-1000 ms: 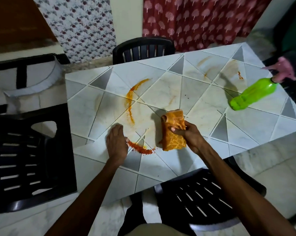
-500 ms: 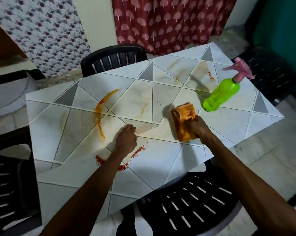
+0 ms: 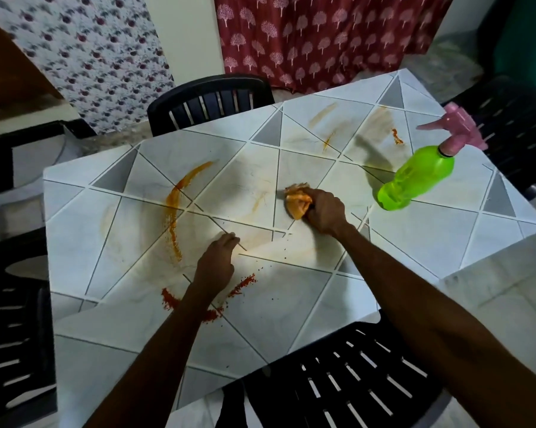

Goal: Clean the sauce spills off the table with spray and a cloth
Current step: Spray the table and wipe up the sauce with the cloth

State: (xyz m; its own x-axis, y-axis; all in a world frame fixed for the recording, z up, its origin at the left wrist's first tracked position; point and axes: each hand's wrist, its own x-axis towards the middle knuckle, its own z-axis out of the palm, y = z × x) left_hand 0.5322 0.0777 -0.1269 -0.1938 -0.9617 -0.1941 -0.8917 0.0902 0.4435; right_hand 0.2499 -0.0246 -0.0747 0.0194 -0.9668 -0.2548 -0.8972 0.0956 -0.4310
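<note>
Head view, right grip [image 3: 325, 211]: fingers are curled tight around the cloth [image 3: 297, 202], pressing it down on the counter [image 3: 430, 248].
Cloth: orange, bunched into a wad, with only its far-left part showing past the knuckles.
Left grip [image 3: 215, 267]: closer to the person than the cloth and to its left. The fingers are loosely bent with their tips on the counter, and it holds nothing. It looks like a bracing hand.
Film round the cloth: a pale orange haze and a scatter of dark specks lie on the tile pattern just left of the cloth and nearer the person.
Spray bottle [image 3: 415, 180]: right of the cloth and slightly beyond it. It is green with a pink trigger head, stands on the counter, and neither grip touches it.
Red crumbly spill [image 3: 171, 299]: nearer than the cloth and to its left, curving under the left forearm. It is thick and looks unwiped.
Orange arc [image 3: 175, 202]: well left of the cloth, a long curved streak, dense and unbroken.
Far stains: beyond the cloth to the right are a small red dab [image 3: 397, 137] and a thin orange streak [image 3: 328, 142], with faint smears beside them.
Done, as I judge it: only the patch by the cloth looks worked, and it is thinned to a haze rather than clean.
Left to do: the arc, the red spill, the far dabs and the haze. That is most of the job.
Chairs: dark slatted ones stand beyond [image 3: 211, 100] and nearer than [image 3: 353, 381] the cloth.
</note>
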